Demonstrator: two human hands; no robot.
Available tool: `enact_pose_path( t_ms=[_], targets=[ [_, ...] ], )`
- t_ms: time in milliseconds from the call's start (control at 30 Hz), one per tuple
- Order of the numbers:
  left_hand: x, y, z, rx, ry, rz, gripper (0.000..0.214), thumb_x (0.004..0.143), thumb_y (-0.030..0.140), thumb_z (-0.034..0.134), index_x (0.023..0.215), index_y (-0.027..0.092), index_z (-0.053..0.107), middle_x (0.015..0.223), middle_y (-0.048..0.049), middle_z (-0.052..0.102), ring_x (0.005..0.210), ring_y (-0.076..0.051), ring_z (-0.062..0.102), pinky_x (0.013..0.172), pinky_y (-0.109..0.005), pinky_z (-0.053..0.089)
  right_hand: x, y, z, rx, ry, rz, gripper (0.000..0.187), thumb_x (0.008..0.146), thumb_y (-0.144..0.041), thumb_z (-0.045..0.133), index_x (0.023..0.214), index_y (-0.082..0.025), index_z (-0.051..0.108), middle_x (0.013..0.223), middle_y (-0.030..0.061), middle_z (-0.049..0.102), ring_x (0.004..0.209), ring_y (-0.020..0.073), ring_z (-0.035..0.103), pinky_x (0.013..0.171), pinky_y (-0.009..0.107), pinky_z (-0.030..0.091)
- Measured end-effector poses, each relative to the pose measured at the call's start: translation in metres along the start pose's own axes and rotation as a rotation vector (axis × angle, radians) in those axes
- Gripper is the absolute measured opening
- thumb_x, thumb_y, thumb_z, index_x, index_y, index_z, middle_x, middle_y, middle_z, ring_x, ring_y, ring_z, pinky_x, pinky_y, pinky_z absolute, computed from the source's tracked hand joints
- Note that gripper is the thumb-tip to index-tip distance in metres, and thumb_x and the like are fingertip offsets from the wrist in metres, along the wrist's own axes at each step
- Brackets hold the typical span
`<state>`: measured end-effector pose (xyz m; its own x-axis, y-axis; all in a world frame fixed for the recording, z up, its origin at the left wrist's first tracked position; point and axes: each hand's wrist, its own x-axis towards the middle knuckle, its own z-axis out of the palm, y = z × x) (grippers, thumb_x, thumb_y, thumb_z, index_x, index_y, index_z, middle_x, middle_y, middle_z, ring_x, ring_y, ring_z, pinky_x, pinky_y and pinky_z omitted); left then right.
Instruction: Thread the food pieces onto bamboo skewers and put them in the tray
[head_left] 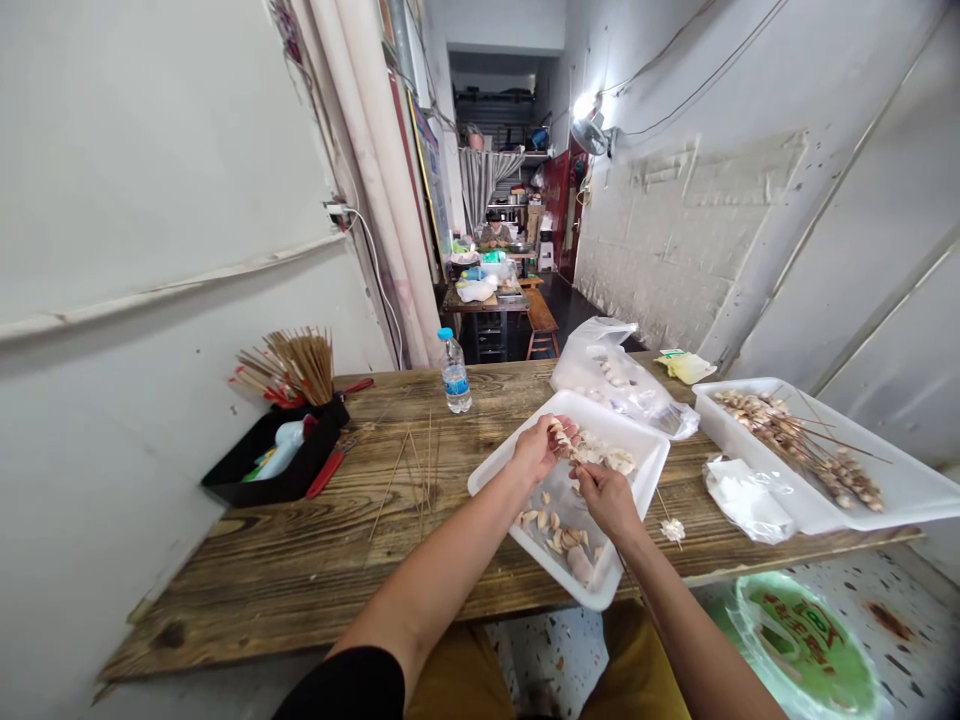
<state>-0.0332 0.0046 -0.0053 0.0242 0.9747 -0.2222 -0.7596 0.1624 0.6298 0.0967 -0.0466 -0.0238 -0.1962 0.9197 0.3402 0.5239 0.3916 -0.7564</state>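
Over a white plastic tray (pixel 491 480), my left hand (pixel 538 448) is closed around garlic cloves (pixel 562 436) threaded on a skewer. My right hand (pixel 609 498), closed just below it and to the right, pinches the lower part of that thin skewer, mostly hidden by the fingers. Inside the tray, loose garlic cloves (pixel 553 522) lie at the near side. Whole garlic heads (pixel 619 461) sit toward the far right corner, partly behind my hands.
At right, another white tray (pixel 795 512) holds garlic skewers (pixel 787 440). A plastic bag (pixel 611 370), white tissue pack (pixel 746 500), water bottle (pixel 454 372), loose skewers (pixel 418 470) and black box (pixel 259 475) share the wooden table (pixel 300 570). A lined green bin (pixel 802 640) stands below.
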Motion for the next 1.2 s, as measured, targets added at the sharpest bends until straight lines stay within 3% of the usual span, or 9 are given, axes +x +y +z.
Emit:
enact_pose_path(
  t_ms=[233, 367, 467, 633, 833, 1000, 1200],
  targets=[
    [-0.01, 0.001, 0.004, 0.023, -0.137, 0.028, 0.048, 0.08, 0.062, 0.061, 0.098, 0.018, 0.058, 0.092, -0.0086, 0.065, 0.083, -0.017, 0.064, 0.073, -0.03, 0.052, 0.001, 0.0, 0.003, -0.057, 0.21, -0.022, 0.048, 0.088, -0.048, 0.038, 0.064, -0.017, 0.066, 0.062, 0.0066, 0.065, 0.057, 0.0166, 0.056, 0.057, 0.026, 0.037],
    [-0.014, -0.007, 0.002, 0.395, -0.146, 0.216, 0.048, 0.068, 0.055, 0.076, 0.093, 0.015, 0.067, 0.084, -0.0053, 0.065, 0.077, -0.015, 0.061, 0.069, -0.025, 0.048, 0.002, -0.004, 0.0, -0.143, 0.297, -0.015, 0.047, 0.09, -0.046, 0.039, 0.072, -0.017, 0.07, 0.068, 0.0087, 0.069, 0.059, 0.0176, 0.058, 0.059, 0.026, 0.036],
    [-0.017, -0.012, 0.002, 0.536, -0.192, 0.323, 0.047, 0.065, 0.055, 0.076, 0.081, 0.012, 0.07, 0.072, -0.0028, 0.064, 0.067, -0.012, 0.057, 0.067, -0.026, 0.047, 0.007, -0.007, 0.0, -0.152, 0.319, -0.027, 0.046, 0.091, -0.044, 0.038, 0.075, -0.016, 0.071, 0.071, 0.0101, 0.07, 0.061, 0.019, 0.061, 0.06, 0.027, 0.037],
    [-0.021, -0.011, 0.006, 0.45, -0.232, 0.225, 0.05, 0.06, 0.056, 0.079, 0.08, 0.011, 0.07, 0.071, -0.0029, 0.065, 0.065, -0.012, 0.058, 0.068, -0.027, 0.048, 0.012, -0.006, 0.002, -0.09, 0.323, 0.01, 0.048, 0.09, -0.046, 0.036, 0.072, -0.016, 0.07, 0.069, 0.01, 0.07, 0.061, 0.0203, 0.061, 0.061, 0.028, 0.039],
    [-0.022, -0.011, 0.008, 0.352, -0.159, 0.186, 0.047, 0.059, 0.055, 0.079, 0.07, 0.012, 0.065, 0.067, -0.0024, 0.063, 0.061, -0.011, 0.057, 0.065, -0.026, 0.047, 0.009, -0.008, 0.003, -0.061, 0.301, -0.016, 0.048, 0.089, -0.047, 0.038, 0.071, -0.015, 0.069, 0.066, 0.0086, 0.068, 0.059, 0.0192, 0.059, 0.06, 0.028, 0.038],
    [-0.022, -0.01, 0.008, 0.317, -0.176, 0.117, 0.05, 0.056, 0.056, 0.081, 0.074, 0.012, 0.066, 0.069, -0.0036, 0.065, 0.063, -0.012, 0.059, 0.066, -0.027, 0.047, 0.008, -0.007, 0.003, -0.07, 0.28, -0.006, 0.05, 0.09, -0.047, 0.035, 0.074, -0.014, 0.069, 0.066, 0.0091, 0.067, 0.06, 0.0198, 0.059, 0.06, 0.028, 0.039],
    [-0.018, -0.01, 0.007, 0.337, -0.107, 0.163, 0.052, 0.063, 0.06, 0.076, 0.078, 0.011, 0.067, 0.071, -0.0061, 0.066, 0.063, -0.012, 0.06, 0.066, -0.027, 0.047, 0.008, -0.005, 0.003, -0.072, 0.25, -0.022, 0.05, 0.091, -0.048, 0.036, 0.075, -0.015, 0.07, 0.067, 0.0085, 0.068, 0.06, 0.0191, 0.059, 0.061, 0.028, 0.04]
  ],
)
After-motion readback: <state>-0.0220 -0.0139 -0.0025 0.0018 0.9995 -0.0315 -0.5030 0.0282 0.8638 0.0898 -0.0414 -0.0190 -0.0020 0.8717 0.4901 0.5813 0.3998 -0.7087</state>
